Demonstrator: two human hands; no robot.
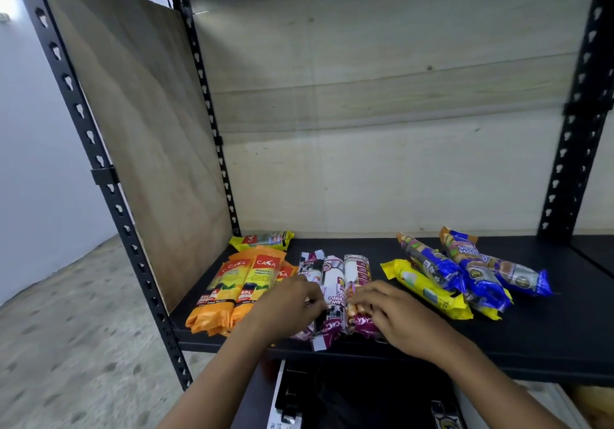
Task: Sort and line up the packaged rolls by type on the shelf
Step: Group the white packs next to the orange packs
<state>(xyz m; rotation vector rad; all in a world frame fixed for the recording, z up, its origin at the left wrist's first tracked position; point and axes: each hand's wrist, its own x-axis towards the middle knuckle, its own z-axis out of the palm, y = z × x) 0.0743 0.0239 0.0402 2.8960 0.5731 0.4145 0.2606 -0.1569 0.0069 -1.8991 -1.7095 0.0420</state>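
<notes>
Three white-and-purple packaged rolls [333, 282] lie side by side at the middle of the black shelf [548, 339]. My left hand [285, 309] rests on the left one and my right hand [395, 315] grips the right one near its front end. Left of them lie orange-yellow rolls [232, 285], close together and pointing front to back. A small yellow roll [262, 240] lies crosswise behind them. To the right, blue rolls [478, 272] and a yellow roll [427, 290] lie at slanted angles, partly on top of each other.
Black perforated uprights [99, 162] frame the shelf, with a wooden side panel [139, 122] on the left and a pale wooden back panel [382, 129]. Dark objects [349, 395] sit below the shelf's front edge. A speckled floor [66, 345] is at the left.
</notes>
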